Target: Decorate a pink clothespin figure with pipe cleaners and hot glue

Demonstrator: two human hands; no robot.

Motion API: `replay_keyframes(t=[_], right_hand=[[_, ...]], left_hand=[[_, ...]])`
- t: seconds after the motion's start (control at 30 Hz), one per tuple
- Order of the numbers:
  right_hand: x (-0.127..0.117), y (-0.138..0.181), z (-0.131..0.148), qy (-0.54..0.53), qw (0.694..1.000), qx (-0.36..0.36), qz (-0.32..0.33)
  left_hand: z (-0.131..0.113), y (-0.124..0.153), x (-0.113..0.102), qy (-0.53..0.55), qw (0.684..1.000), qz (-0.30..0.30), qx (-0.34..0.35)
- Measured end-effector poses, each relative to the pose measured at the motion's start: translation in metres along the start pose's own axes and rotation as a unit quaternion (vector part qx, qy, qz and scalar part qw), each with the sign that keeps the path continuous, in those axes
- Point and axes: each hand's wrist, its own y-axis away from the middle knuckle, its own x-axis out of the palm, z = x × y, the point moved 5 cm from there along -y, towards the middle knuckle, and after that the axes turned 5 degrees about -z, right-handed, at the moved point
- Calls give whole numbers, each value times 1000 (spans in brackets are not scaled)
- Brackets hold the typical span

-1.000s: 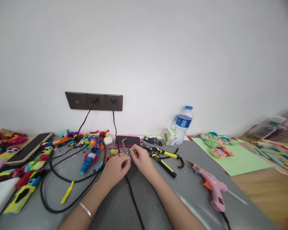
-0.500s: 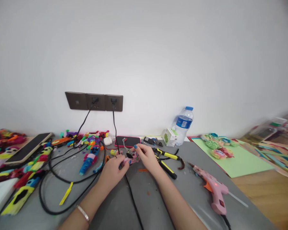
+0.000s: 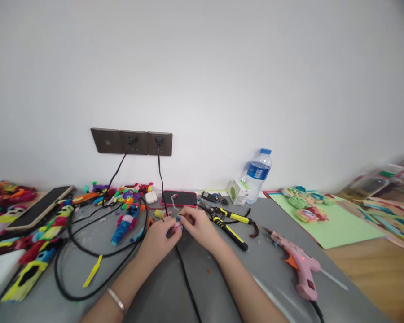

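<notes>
Between my two hands is a small pink fuzzy pipe-cleaner piece (image 3: 177,225), mostly covered by my fingers. My left hand (image 3: 158,237) is closed on it from the left, thumb and fingers pinched. From the right, my right hand (image 3: 200,225) pinches at the same piece, fingertips close to those of the left. A black cord (image 3: 185,269) runs down the table beneath my hands. Just behind them lies a phone with a pink edge (image 3: 179,198). To the right of my right hand are pliers with yellow-and-black handles (image 3: 230,233).
A pink glue gun (image 3: 301,264) lies at the right with its light on. A water bottle (image 3: 257,177) and small box (image 3: 238,192) stand against the wall. Coiled black cable (image 3: 59,269) and colourful pipe-cleaner figures (image 3: 124,224) spread over the left. Green paper (image 3: 346,224) lies far right.
My right hand has moved slightly left and down, closer to my left hand, and its fingers have closed in. The pink piece is now more hidden.
</notes>
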Motion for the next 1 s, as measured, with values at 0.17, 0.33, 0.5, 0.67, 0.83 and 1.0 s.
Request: replay_keyframes(t=[0.17, 0.33, 0.5, 0.67, 0.83, 1.0], right_hand=[[4, 1, -7, 13, 999, 19, -22], [7, 0, -12, 43, 997, 35, -44], [5, 2, -5, 104, 990, 58, -70], [4, 5, -1, 128, 985, 62, -94], [5, 3, -7, 115, 986, 62, -102], [6, 1, -9, 88, 991, 51, -88]], left_hand=[[-4, -1, -1, -2, 1000, 11, 8], [-4, -1, 0, -25, 1000, 12, 4], [-5, -1, 0, -25, 1000, 13, -1], [-9, -2, -1, -20, 1000, -1, 1], [-11, -2, 0, -26, 1000, -1, -8], [-10, 0, 0, -23, 1000, -3, 0]])
